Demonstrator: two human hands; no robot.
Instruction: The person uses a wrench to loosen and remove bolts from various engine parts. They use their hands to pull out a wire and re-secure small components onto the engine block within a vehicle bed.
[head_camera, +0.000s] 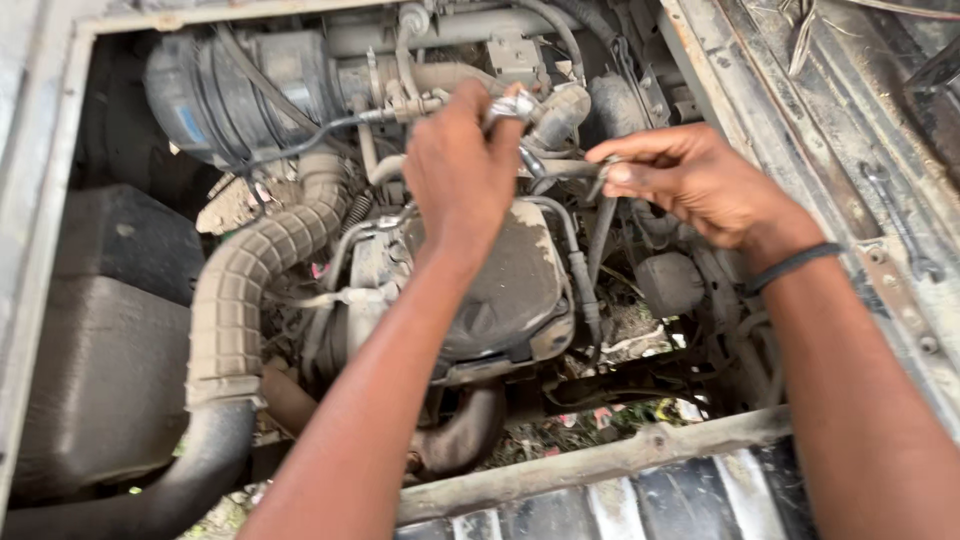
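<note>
Both hands are deep in the open engine bay, working near its far edge. The left hand (462, 165) has its back to us, fingers curled shut around a small bright metal clamp fitting (510, 105) at the end of a thin metal pipe (545, 170). The right hand (690, 180), with a dark band (795, 265) at the wrist, pinches the same pipe a little further along between thumb and fingertips, close beside the left hand but not touching it. Whether anything else sits inside that pinch, I cannot tell.

The fitting lies just in front of a dusty grey hose (560, 110) that rises toward the far edge of the bay. Directly under the hands sits the grey engine cover (510, 290), its paint chipped and dirty. To the left, a ribbed corrugated intake hose (255, 275) curves down from a round black air-filter housing (235, 95) in the far left corner and joins a smooth black pipe (200, 470) at the near left. A dark tank (110, 360) fills the left side. A rusty metal crossbar (600, 460) runs along the near edge, and a spanner (900, 225) lies on the worn body panel (850, 120) at the right.
</note>
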